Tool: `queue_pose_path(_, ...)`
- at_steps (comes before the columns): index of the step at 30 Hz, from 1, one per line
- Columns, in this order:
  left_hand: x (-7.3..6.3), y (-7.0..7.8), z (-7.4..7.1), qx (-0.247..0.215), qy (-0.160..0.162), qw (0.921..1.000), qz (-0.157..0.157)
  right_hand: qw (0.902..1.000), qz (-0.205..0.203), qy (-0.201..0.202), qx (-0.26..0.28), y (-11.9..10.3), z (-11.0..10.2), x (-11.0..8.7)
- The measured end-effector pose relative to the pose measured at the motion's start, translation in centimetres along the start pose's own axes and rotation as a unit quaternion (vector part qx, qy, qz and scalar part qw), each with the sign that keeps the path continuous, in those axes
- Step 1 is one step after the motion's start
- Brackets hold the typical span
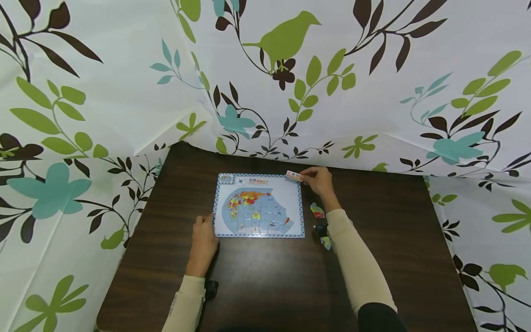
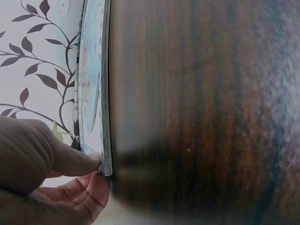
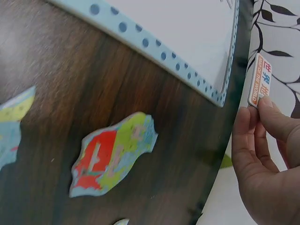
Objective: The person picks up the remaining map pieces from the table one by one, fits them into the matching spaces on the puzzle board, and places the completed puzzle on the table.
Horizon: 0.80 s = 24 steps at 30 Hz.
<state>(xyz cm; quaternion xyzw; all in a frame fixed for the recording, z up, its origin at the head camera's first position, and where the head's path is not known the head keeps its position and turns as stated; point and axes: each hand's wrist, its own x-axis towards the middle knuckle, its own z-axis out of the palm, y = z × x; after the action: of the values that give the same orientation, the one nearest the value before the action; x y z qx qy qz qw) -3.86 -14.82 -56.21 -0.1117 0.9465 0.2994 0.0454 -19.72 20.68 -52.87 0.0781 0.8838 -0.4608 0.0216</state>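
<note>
A world map jigsaw puzzle board [image 1: 292, 196] with a blue dotted border lies on the dark table, its map partly filled and the right side of the map white. My left hand [image 1: 203, 242] pinches the board's edge at the left, thumb on top and fingertips against the side in the left wrist view. Between the thumb and fingers of my right hand [image 1: 320, 180] is a small rectangular title piece [image 3: 260, 82] with red, blue and orange lettering. It is held over the board's upper right corner. A red and green map piece [image 3: 115, 154] lies right of the board.
More loose map pieces [image 1: 326, 242] lie near the right forearm, partly covered by a black wrist strap. The brown wooden table [image 1: 265, 286] backs onto a white cloth [image 1: 344, 27] with leaf and bird prints, which also hangs at both sides.
</note>
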Motion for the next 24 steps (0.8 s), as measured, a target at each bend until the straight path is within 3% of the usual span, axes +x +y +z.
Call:
queue_pose_path(8, 0.1, 0.2, 0.0, 0.003, 0.005, 1.0000, -0.005, 0.9989, 0.012, -0.035, -0.030, -0.9, 1.6, 0.4)
queue_pose_path(24, 0.0, 0.0, 0.2, -0.008, 0.006, 0.9999, -0.001, 0.9951, 0.014, -0.046, -0.087, -1.0, 4.4, 0.2)
